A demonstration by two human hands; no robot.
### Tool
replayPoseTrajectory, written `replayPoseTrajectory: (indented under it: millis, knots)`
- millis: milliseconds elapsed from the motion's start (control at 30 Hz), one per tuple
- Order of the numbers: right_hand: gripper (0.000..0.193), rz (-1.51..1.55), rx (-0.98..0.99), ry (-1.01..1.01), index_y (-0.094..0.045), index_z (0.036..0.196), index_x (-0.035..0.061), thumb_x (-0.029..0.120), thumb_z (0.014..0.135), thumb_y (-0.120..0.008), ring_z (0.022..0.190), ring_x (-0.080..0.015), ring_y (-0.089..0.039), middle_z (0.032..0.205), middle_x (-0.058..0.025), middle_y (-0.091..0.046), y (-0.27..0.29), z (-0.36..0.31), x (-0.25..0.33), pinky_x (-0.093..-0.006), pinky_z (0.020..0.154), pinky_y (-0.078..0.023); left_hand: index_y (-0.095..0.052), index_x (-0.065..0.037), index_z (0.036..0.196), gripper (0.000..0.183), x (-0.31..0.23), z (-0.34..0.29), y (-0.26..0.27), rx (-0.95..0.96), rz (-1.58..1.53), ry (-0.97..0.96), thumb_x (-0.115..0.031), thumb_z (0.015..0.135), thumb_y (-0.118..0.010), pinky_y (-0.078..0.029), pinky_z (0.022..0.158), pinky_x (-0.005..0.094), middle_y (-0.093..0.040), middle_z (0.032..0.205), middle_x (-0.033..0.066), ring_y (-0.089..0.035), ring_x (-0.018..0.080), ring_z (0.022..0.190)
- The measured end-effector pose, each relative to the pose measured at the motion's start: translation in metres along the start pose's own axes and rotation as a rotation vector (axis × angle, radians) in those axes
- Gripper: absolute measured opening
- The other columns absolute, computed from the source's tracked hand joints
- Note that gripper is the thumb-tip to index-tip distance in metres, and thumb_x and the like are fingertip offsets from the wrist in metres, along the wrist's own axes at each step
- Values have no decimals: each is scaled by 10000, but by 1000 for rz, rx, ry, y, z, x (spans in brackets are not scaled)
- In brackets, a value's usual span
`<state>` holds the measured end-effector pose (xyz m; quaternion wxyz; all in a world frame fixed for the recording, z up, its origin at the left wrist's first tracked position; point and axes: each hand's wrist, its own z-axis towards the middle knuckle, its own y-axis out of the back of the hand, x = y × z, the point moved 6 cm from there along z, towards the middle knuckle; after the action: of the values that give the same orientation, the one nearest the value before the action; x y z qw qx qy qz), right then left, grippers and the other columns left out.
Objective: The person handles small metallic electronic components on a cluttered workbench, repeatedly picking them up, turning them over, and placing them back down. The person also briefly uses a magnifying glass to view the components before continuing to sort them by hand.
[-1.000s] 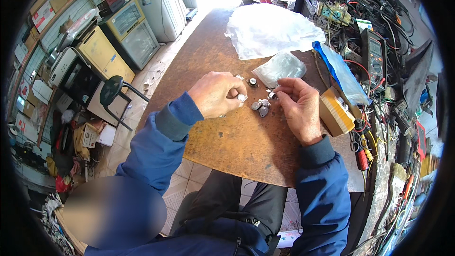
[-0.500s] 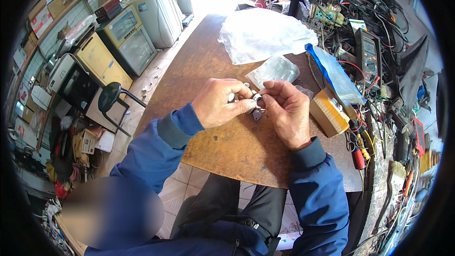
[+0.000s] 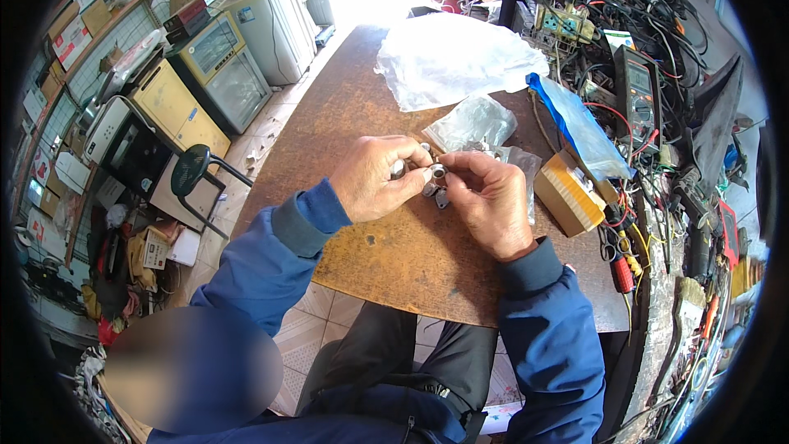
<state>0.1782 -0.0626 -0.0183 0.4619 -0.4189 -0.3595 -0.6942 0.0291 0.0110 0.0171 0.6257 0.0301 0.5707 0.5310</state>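
Over the wooden table [image 3: 370,271], both hands meet at a small ring-shaped metal part [image 3: 438,171] with a dark centre. Thumb and fingers of my left hand [image 3: 376,181] are closed on its left side. A second small round silvery piece [image 3: 398,168] shows among the fingers of that hand. From the other side, my right hand [image 3: 493,204] pinches at the ring with thumb and forefinger. Just below the fingertips is a small silvery metal piece with a pointed, holed tab [image 3: 442,198]; whether it hangs from the hands or lies on the table I cannot tell.
Beyond the hands lie a small clear bag [image 3: 472,123] and a large white plastic sheet [image 3: 456,62]. To the right are a cardboard box [image 3: 567,195], a blue-edged plastic bag [image 3: 579,127], a multimeter [image 3: 639,94] and tangled cables [image 3: 600,0]. A dark green stool [image 3: 193,168] stands left.
My right hand has shifted slightly left, its fingers now closer together at the ring. More of a clear bag shows behind it. The left hand has barely moved.
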Motion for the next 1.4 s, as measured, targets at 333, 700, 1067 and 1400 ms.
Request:
replayPoseTrajectory:
  millis: [333, 700, 1067, 1400]
  knots:
    - [144, 243, 19, -134, -743, 1007, -35, -35, 924, -626, 767, -66, -645, 858, -32, -719, 0, 0, 7, -226, 686, -524, -702, 2, 1023, 146, -9, 1, 1, -67, -57, -160, -124, 958, -667, -513, 654, 288, -689, 842, 94, -659, 148, 740]
    - [133, 258, 28, -143, -744, 1002, -38, -22, 924, -638, 770, -73, -660, 864, -40, -726, 0, -1, 11, -226, 687, -527, -705, 11, 1003, 159, -6, -1, 3, -52, -84, -109, -136, 961, -662, -494, 637, 281, -680, 821, 81, -625, 129, 715]
    - [185, -458, -121, 119, -742, 936, -17, -32, 815, -603, 784, -285, -721, 877, -197, -717, 24, 5, 16, -348, 726, -548, -719, -22, 966, 236, 18, -2, 11, 200, 282, 132, -167, 798, -800, -524, 693, 320, -650, 840, 82, -641, 179, 763]
    - [170, -553, -59, 234, -719, 970, -2, 6, 812, -656, 756, -359, -676, 931, -167, -673, 11, -1, 26, -394, 713, -539, -692, -28, 985, 191, 3, -1, 11, -15, 224, -110, -66, 810, -757, -541, 666, 315, -698, 930, 104, -670, 207, 746]
